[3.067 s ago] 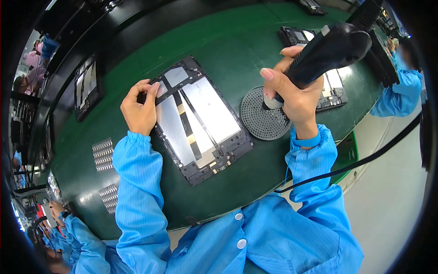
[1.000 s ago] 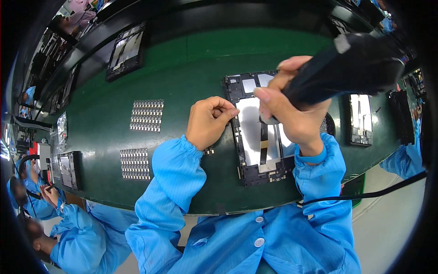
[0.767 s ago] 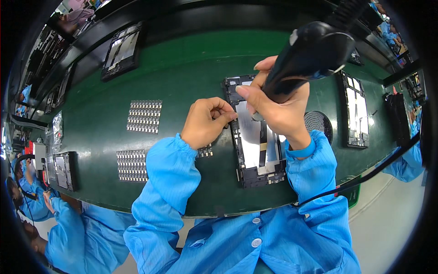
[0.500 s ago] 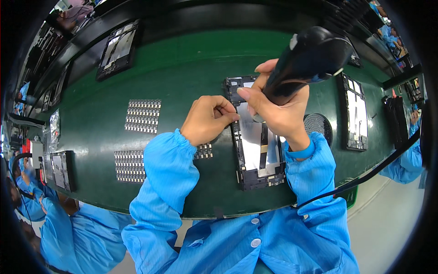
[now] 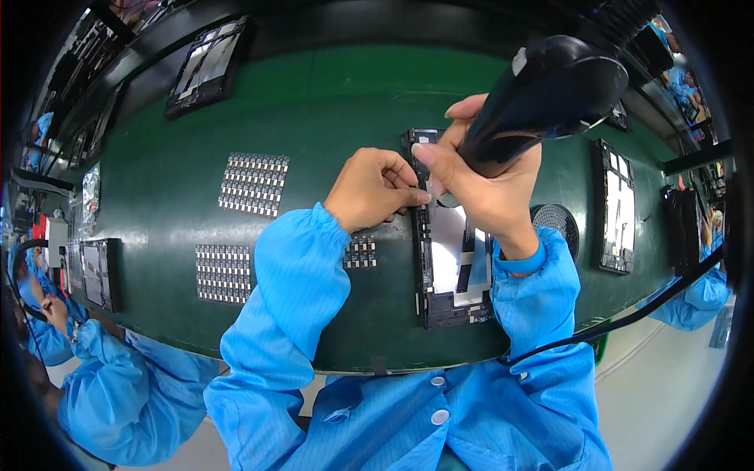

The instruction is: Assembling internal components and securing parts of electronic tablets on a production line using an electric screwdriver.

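Below my hands lies an opened tablet-like device (image 5: 452,267), with a black frame and silver inner plates. My right hand (image 5: 496,192) is closed around a bulky black hand-held power tool (image 5: 542,102). The tool slants down over the device; its working tip is mostly hidden by my fingers. At the device's left long edge, my left hand (image 5: 377,188) is closed, thumb and fingertips pinched together on the frame. Whatever lies between those fingertips is too small or hidden to tell. Beside my left wrist sits a part-covered panel of small circuit boards (image 5: 361,253).
Two more small-board panels, one farther (image 5: 253,184) and one nearer (image 5: 223,273), lie at left. A round perforated black object (image 5: 559,224) sits right of my wrist, then another opened device (image 5: 616,208). A black cable (image 5: 620,323) crosses at lower right. Co-workers in blue sit on both sides.
The view has turned slightly. My left hand and the device sit a little farther right, the pinched fingers still at its left edge. My right hand keeps its grip on the tool.
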A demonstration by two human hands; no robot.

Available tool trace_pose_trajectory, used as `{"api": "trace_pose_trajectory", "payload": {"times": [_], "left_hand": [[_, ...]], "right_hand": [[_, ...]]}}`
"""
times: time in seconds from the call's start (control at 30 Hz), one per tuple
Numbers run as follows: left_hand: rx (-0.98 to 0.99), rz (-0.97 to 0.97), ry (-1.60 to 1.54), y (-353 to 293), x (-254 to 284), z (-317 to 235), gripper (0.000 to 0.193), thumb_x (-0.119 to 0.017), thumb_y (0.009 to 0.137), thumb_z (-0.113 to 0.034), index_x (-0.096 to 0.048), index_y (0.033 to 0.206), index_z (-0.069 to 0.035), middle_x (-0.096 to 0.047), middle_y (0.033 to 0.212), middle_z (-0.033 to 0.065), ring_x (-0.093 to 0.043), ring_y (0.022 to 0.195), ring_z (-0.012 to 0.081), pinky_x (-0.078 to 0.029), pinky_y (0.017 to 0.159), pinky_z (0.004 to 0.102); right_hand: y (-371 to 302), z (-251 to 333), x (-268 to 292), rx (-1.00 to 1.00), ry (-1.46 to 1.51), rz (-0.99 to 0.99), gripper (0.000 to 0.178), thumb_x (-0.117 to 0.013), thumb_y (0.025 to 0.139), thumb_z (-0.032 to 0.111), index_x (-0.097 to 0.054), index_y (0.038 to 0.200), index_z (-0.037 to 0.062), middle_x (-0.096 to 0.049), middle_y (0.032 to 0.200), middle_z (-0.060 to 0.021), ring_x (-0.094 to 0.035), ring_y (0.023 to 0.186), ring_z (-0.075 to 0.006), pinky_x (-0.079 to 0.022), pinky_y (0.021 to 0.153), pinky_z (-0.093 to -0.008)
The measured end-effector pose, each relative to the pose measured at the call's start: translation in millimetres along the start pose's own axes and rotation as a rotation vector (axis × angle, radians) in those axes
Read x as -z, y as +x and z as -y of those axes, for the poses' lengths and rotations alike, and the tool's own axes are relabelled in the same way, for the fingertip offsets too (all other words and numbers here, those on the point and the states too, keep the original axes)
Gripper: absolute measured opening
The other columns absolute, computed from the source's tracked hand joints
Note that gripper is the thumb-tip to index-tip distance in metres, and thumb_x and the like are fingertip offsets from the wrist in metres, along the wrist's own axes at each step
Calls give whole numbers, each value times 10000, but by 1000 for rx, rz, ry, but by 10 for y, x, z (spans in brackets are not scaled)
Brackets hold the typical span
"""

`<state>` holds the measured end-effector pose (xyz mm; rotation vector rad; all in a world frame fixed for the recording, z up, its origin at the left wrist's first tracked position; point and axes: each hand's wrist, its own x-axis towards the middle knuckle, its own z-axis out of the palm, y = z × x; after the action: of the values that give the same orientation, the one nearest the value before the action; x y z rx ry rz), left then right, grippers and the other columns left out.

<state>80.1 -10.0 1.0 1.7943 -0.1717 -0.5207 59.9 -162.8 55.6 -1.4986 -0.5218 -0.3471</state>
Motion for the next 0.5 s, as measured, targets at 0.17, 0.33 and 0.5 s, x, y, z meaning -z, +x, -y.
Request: {"api": "trace_pose_trajectory", "payload": {"times": [0.17,0.33,0.5], "left_hand": [[47,5,-48,-17,13,3,197,-794,706,-60,-619,755,17,-626,659,45,-584,560,92,-461,455,230],[52,27,-62,-13,20,12,177,-782,710,-54,-631,767,20,-632,660,54,-589,565,92,-462,457,230],[10,42,-75,8,21,51,146,-762,728,-48,-642,775,19,-650,681,66,-595,558,98,-467,456,227]], "right_hand": [[22,-29,3,36,-58,25,372,-701,762,-79,-482,1060,-33,-584,601,-62,-560,497,-105,-443,465,-215],[19,3,-62,-4,37,-111,296,-740,731,-43,-553,960,-65,-599,591,-28,-562,516,-70,-450,525,-212],[12,-87,-66,56,17,-118,303,-749,738,-30,-551,965,-66,-602,591,-29,-563,511,-73,-456,526,-217]]}}
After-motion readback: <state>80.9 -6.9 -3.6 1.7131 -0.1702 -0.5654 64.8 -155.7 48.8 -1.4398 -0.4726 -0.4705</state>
